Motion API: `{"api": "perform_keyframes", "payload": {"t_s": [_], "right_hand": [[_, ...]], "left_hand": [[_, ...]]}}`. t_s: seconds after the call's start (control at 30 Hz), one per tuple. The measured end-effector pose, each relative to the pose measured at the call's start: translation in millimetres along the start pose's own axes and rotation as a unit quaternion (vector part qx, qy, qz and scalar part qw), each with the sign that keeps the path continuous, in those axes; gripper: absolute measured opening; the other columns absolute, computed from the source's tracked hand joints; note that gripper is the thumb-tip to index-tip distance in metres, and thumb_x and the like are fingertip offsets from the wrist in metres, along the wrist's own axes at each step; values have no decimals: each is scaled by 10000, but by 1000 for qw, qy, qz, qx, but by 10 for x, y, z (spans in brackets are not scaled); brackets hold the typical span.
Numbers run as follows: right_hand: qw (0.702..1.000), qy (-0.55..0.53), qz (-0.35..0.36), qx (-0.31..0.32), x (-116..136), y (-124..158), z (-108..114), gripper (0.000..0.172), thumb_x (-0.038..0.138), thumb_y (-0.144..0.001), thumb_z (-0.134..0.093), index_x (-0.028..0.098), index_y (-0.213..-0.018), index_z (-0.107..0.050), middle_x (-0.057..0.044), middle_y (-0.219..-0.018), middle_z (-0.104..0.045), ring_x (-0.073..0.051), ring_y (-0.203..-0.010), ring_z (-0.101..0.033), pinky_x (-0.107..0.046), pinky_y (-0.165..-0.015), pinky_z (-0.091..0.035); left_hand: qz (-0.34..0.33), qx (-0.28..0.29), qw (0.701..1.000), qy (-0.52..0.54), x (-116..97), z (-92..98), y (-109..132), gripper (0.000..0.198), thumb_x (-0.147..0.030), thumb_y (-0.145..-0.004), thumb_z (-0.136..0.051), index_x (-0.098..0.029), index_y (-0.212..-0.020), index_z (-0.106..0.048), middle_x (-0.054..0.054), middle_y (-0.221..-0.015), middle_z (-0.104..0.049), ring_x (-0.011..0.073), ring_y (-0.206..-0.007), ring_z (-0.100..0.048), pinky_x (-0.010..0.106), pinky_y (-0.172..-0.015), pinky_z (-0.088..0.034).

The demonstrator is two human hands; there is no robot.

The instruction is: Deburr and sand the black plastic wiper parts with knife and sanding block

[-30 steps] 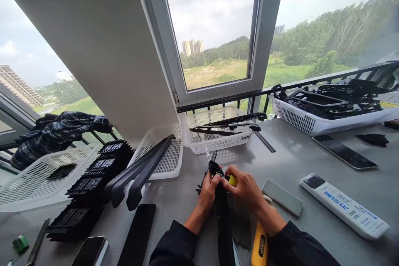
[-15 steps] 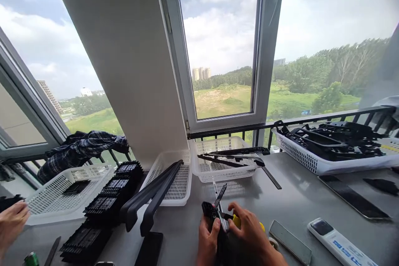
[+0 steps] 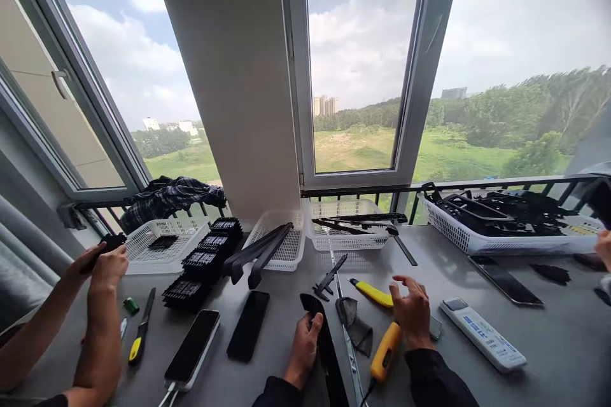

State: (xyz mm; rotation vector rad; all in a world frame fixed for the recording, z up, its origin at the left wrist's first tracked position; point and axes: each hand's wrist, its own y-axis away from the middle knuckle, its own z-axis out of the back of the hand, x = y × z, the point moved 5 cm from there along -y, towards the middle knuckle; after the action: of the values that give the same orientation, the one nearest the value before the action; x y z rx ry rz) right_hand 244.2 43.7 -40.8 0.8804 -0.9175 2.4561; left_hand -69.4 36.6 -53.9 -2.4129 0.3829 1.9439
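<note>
My left hand [image 3: 304,343] grips a long, narrow black plastic part [image 3: 327,353], held upright at a slant over the table's near edge. To the right, my right hand [image 3: 411,311] is raised above the table, its thumb and forefinger curved with a gap between them and nothing visible in them. Close to it lie a yellow utility knife [image 3: 373,294] and an orange-yellow corded tool [image 3: 386,353]. Between my hands are a metal ruler [image 3: 351,356], a crumpled grey cloth [image 3: 360,329] and a black caliper [image 3: 328,278]. The right palm is hidden.
Another person's hands [image 3: 107,264] hold a black part at left; a co-worker's hand [image 3: 605,249] shows at the right edge. Stacked black parts [image 3: 203,264], white baskets [image 3: 281,261], a loaded basket [image 3: 470,245], phones [image 3: 248,325] and a white labelled device [image 3: 484,334] surround the work spot.
My right hand has moved away from the black part and off to the right. The left hand still holds the part, now lower and tilted differently. The camera view has shifted.
</note>
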Motion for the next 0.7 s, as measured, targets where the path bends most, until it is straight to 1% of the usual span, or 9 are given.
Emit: {"api": "perform_keyframes", "payload": {"t_s": [0.07,0.13,0.23,0.3,0.37,0.47,0.53,0.6,0.7], "right_hand": [[999,13,-26,-25,-301,258,257,490,463,-850,-431,133,-1076,-714,-222,-1152,-735,-396,-1162,-586,-546,-1057,-434],[999,30,-19,-25,-519,543,414,519,479,-791,-468,150,-1089,-737,-208,-1224,-732,-398,-1217,-588,-547,-1101,-422],[996,82,-39,14,-664,828,447,575,508,-769,-488,201,-1179,-749,-164,-1406,-669,-414,-1269,-576,-576,-1077,-441],[992,96,-75,18,-643,854,431,561,533,-771,-491,234,-1170,-748,-153,-1483,-613,-440,-1308,-548,-617,-1060,-434],[990,79,-113,-5,-582,771,443,512,533,-749,-504,233,-1095,-734,-175,-1458,-615,-465,-1327,-522,-654,-1065,-406],[987,39,-150,-36,-535,586,497,521,563,-721,-531,200,-1068,-670,-218,-1224,-685,-475,-1223,-568,-669,-1045,-412],[986,22,-159,-53,-539,516,549,603,641,-743,-527,181,-1120,-621,-213,-1153,-678,-448,-1163,-596,-619,-1015,-459],[985,1,-160,-65,-521,531,589,667,720,-765,-515,181,-1150,-588,-190,-1151,-664,-395,-1094,-628,-537,-961,-512],[987,-47,-145,-60,-333,699,586,657,745,-769,-575,207,-1145,-597,-129,-1142,-670,-312,-961,-661,-436,-863,-556]], "left_hand": [[11,1,1000,6,-21,8,15,737,-893,-686,-728,-188,-875,-627,9,-667,-643,209,-608,-645,315,-584,-488],[21,3,1000,7,-13,1,12,765,-909,-685,-712,-187,-923,-625,3,-641,-645,193,-552,-619,303,-544,-459],[40,36,999,3,107,-157,-5,848,-937,-702,-661,-166,-1054,-639,6,-589,-655,181,-515,-586,290,-535,-439],[66,86,994,-4,248,-389,16,913,-976,-702,-599,-157,-1102,-636,16,-575,-661,183,-498,-572,295,-538,-444],[77,123,989,-30,367,-632,77,935,-996,-721,-533,-144,-1086,-661,36,-595,-668,200,-519,-589,321,-571,-476],[-20,70,994,-86,330,-792,168,742,-838,-852,-593,-136,-1045,-736,141,-986,-773,276,-931,-703,365,-872,-539],[-33,59,993,-98,300,-803,215,689,-769,-887,-605,-131,-1102,-749,151,-1069,-765,296,-1018,-695,370,-925,-530],[0,66,995,-70,312,-760,235,737,-758,-879,-609,-123,-1246,-691,116,-929,-753,265,-849,-709,357,-789,-553],[37,78,996,-16,359,-688,238,892,-754,-851,-641,-117,-1458,-497,7,-662,-664,194,-550,-615,300,-563,-490]]}}
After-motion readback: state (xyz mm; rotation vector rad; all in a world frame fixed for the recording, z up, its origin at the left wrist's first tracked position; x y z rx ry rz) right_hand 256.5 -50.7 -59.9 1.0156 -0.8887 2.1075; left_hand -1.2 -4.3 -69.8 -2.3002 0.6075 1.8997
